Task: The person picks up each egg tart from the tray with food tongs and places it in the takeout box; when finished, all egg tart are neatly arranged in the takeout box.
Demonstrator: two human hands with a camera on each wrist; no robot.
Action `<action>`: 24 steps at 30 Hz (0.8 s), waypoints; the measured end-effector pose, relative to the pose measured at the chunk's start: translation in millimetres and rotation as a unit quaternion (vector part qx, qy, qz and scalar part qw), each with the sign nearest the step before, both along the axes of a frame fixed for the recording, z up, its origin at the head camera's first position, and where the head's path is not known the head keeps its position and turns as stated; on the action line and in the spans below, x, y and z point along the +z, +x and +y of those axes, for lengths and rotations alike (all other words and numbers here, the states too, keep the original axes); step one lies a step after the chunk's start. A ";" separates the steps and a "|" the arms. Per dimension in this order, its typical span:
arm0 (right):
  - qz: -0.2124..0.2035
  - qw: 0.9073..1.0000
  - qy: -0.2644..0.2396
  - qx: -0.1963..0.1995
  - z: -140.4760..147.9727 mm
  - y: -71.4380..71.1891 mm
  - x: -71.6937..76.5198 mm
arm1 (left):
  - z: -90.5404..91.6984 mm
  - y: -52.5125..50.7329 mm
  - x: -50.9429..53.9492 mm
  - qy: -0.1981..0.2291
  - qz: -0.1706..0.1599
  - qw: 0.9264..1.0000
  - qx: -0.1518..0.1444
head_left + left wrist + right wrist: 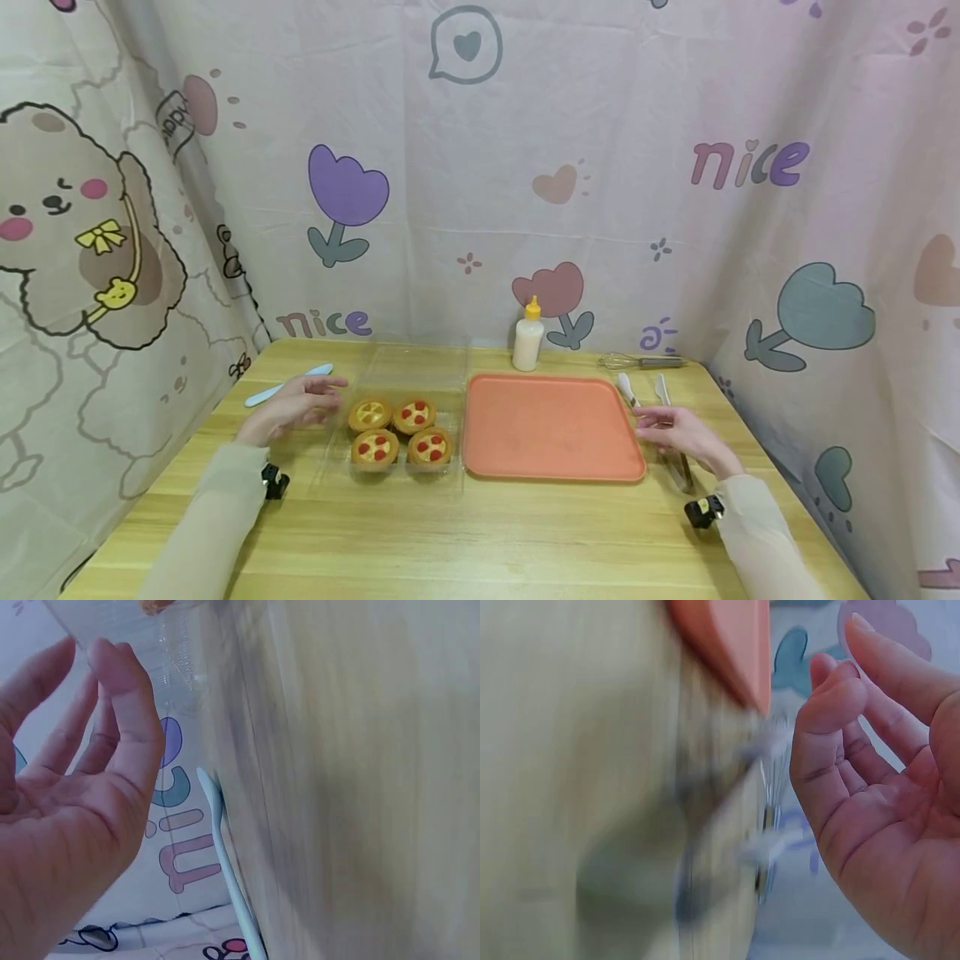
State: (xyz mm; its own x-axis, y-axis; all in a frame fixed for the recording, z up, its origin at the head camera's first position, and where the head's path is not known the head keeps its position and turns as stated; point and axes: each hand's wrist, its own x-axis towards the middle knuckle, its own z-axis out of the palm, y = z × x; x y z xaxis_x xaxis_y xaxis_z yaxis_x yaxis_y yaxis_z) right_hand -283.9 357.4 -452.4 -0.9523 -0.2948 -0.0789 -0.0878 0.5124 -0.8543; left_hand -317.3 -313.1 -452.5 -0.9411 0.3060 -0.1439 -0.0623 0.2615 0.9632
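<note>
My left hand (292, 407) hovers at the left side of a clear plastic box (417, 367), its fingers loosely bent. In the left wrist view the fingertips are close to the box's clear edge; I cannot tell whether they touch it. Inside the box sit several egg tarts (375, 448), most topped with red pieces. Over a pair of tongs (686, 473) with white tips is my right hand (686, 435), just right of an orange tray (555, 429). Nothing shows between its relaxed fingers in the right wrist view, where the tongs (769, 844) are blurred.
Behind the tray stands a squeeze bottle (528, 343) with a yellow nozzle. A whisk (641, 362) lies at the back right. At the back left lies a pale blue spatula-like utensil (288, 386). Printed curtains (465, 167) enclose the wooden table (480, 542).
</note>
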 end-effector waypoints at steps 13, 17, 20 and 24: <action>-0.028 0.997 -0.027 0.071 -95.9 -46.2 -2.8 | 11.3 -13.7 -4.9 -0.025 0.049 0.998 0.024; -0.056 0.993 -0.049 0.097 -127.9 -58.9 -1.4 | 14.2 -21.0 -7.8 -0.028 0.052 0.997 0.044; -0.084 0.986 -0.076 0.121 -151.3 -67.3 0.4 | 16.2 -25.1 -8.7 -0.027 0.061 0.996 0.055; -0.102 0.978 -0.110 0.144 -181.0 -75.9 1.3 | 19.3 -29.9 -8.6 -0.024 0.065 0.996 0.060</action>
